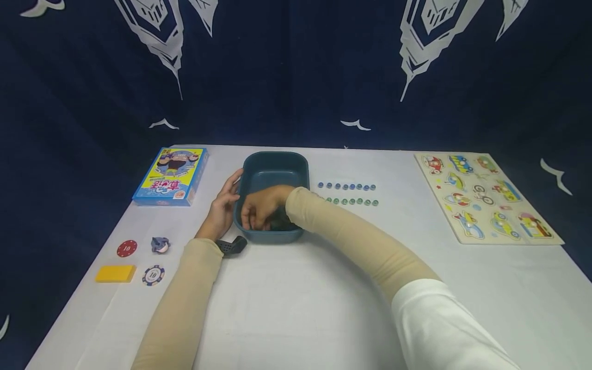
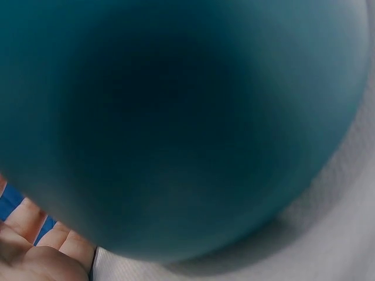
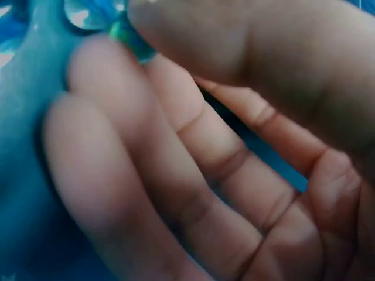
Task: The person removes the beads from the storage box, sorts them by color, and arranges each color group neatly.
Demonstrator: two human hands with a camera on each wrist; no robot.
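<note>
A dark teal plastic bin stands at the middle of the table. My left hand rests along its left side, fingers extended against the outer wall; the wall fills most of the left wrist view. My right hand reaches down into the bin near its front left corner. Seen from the right wrist, a green glass marble is pinched at the thumb tip against the fingers. Clear marbles with blue swirls lie just beyond it. The right forearm covers part of the bin's right side.
Right of the bin run a row of blue marbles and a row of green marbles. A wooden puzzle board lies far right. At left are a game box, red chip, shark figure, yellow block and blue-white chip.
</note>
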